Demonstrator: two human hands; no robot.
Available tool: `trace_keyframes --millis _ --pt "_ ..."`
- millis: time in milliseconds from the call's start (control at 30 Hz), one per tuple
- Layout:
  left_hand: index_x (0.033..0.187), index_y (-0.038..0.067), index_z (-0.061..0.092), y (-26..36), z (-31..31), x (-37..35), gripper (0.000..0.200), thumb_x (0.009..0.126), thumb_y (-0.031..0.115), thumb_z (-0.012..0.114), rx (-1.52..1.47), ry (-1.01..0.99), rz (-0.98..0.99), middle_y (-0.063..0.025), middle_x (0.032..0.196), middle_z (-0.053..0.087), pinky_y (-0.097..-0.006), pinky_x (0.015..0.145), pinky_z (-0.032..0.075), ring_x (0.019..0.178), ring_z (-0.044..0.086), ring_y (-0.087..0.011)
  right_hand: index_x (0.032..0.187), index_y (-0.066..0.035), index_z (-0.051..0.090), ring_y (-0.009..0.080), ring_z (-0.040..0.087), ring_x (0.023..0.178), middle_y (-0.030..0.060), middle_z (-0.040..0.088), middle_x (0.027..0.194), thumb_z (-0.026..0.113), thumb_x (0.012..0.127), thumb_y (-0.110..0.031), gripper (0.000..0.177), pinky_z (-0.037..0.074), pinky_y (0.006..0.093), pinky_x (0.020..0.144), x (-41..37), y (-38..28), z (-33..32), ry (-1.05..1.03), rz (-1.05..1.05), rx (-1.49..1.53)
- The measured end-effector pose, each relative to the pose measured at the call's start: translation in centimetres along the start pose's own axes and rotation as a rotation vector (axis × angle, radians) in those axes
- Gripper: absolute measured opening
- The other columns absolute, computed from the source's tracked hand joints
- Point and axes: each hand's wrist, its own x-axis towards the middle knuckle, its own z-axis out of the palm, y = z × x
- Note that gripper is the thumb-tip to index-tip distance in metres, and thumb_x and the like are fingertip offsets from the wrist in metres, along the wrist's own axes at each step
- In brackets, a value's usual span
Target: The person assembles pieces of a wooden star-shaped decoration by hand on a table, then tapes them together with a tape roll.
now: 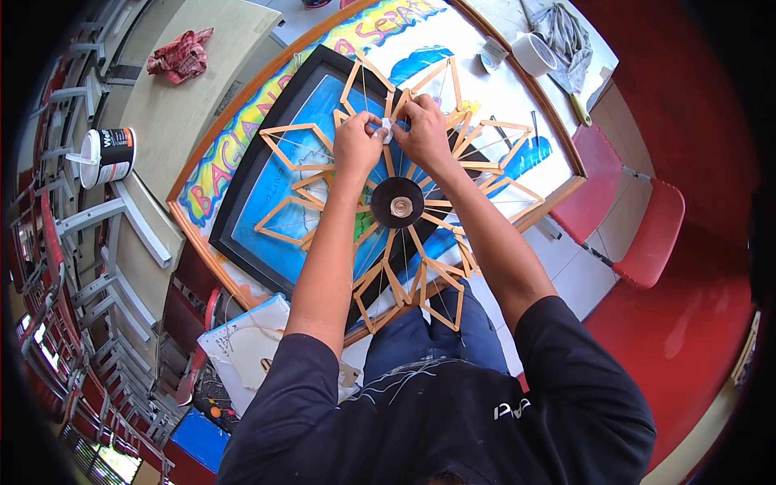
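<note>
Many slender sticks make up the star-shaped frame, which lies in front of me, over a black-framed picture on a wood-edged board; its near points reach past the board's edge, above my lap. At its middle sits a black disc bearing a pale coil. On the far arm of the frame, my left hand pinches a small white piece between thumb and finger. My right hand has its fingers curled close at the other side; whether they grip the piece as well, I cannot tell. Principal risk, in my judgement: uneven pull between the hands could twist that arm and open a joint, the sticks being thin. Second: my forearms pass low over the near sections, so a dropped wrist or sleeve could snag the fine threads or bend a point. Third: leaning in could push the overhanging points with my body and shift the whole frame. Further out, the white tub stands near the far side beside a grey cloth and a green-handled tool; a tug on that cloth might drag either neighbour.
</note>
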Motion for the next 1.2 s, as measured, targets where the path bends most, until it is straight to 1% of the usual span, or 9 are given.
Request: trace_keyframes --millis 133,333,433,533,633,833,933,1133,1200 --pt "0.09 0.002 0.072 -0.5 0.3 0.1 0.016 0.078 0.011 0.077 0.041 0.032 0.07 -0.0091 0.076 0.065 -0.032 0.064 0.052 0.067 0.064 -0.0196 0.083 -0.011 0.074 0.0284 0.05 0.1 0.0083 0.055 0.1 0.075 0.074 -0.019 0.012 0.035 0.0436 0.083 -0.6 -0.4 -0.2 0.017 0.031 -0.06" --pt "0.091 0.001 0.073 -0.5 0.4 0.1 0.014 0.079 0.009 0.075 0.026 0.007 0.037 -0.011 0.082 0.069 -0.0309 0.068 0.054 0.072 0.067 -0.0198 0.084 -0.013 0.076 0.0276 0.049 0.101 0.0061 0.055 0.1 0.073 0.076 -0.017 0.009 0.035 0.0445 0.084 -0.9 -0.3 -0.2 0.029 -0.034 -0.056" --pt "0.091 0.0 0.073 -0.3 0.3 0.0 0.014 0.08 0.009 0.074 -0.002 -0.005 0.024 -0.0107 0.081 0.07 -0.0303 0.068 0.054 0.071 0.068 -0.0186 0.087 -0.015 0.078 0.0281 0.048 0.107 0.0072 0.055 0.105 0.074 0.075 -0.015 0.012 0.033 0.0438 0.089 -0.8 -0.2 -0.5 -0.034 -0.016 -0.037" --pt "0.091 -0.001 0.072 -0.2 0.2 0.1 0.014 0.081 0.009 0.074 -0.039 -0.03 -0.003 -0.0105 0.08 0.072 -0.0297 0.068 0.054 0.071 0.069 -0.0174 0.086 -0.016 0.078 0.0278 0.047 0.107 0.0071 0.054 0.106 0.073 0.075 -0.013 0.012 0.033 0.0442 0.09 -0.7 0.1 -1.3 -0.095 -0.1 -0.062" --pt "0.091 -0.001 0.072 -0.3 0.4 0.1 0.013 0.081 0.008 0.074 -0.067 -0.026 -0.017 -0.0112 0.08 0.073 -0.0295 0.069 0.054 0.072 0.07 -0.0168 0.082 -0.017 0.078 0.0286 0.048 0.104 0.0057 0.056 0.104 0.071 0.074 -0.011 0.012 0.035 0.0449 0.087 -0.3 0.8 -1.7 -0.076 -0.22 -0.039" --pt "0.088 0.0 0.073 0.7 0.0 0.1 0.017 0.08 0.015 0.072 0.014 -0.018 -0.025 -0.0115 0.077 0.073 -0.0307 0.068 0.054 0.072 0.072 -0.0197 0.085 -0.015 0.077 0.0286 0.048 0.106 0.0062 0.056 0.107 0.069 0.075 -0.009 0.015 0.035 0.0424 0.089 -0.4 1.1 -1.7 -0.047 -0.096 -0.009" --pt "0.087 0.001 0.074 1.8 0.0 0.2 0.02 0.079 0.019 0.071 0.044 -0.004 -0.057 -0.0109 0.074 0.072 -0.0312 0.068 0.054 0.07 0.071 -0.0211 0.087 -0.014 0.076 0.0282 0.048 0.105 0.0068 0.056 0.107 0.07 0.075 -0.008 0.015 0.034 0.0421 0.088 -1.0 1.2 -2.3 0.048 -0.08 0.016" --pt "0.081 -0.001 0.073 2.8 1.1 0.5 0.022 0.077 0.02 0.072 0.112 0.061 -0.051 -0.0117 0.071 0.071 -0.0324 0.066 0.054 0.066 0.07 -0.0218 0.085 -0.012 0.072 0.0274 0.05 0.102 0.008 0.056 0.104 0.071 0.074 -0.005 0.013 0.034 0.0412 0.087 -3.4 2.1 -6.0 0.132 -0.004 0.053" --pt "0.08 0.0 0.073 2.9 1.3 0.7 0.02 0.077 0.02 0.071 0.079 0.054 -0.061 -0.0134 0.072 0.071 -0.0353 0.068 0.055 0.068 0.071 -0.0266 0.085 -0.011 0.071 0.0269 0.05 0.103 0.0083 0.056 0.104 0.071 0.074 -0.005 0.013 0.033 0.0408 0.086 -4.5 2.3 -7.2 0.143 0.015 0.04"
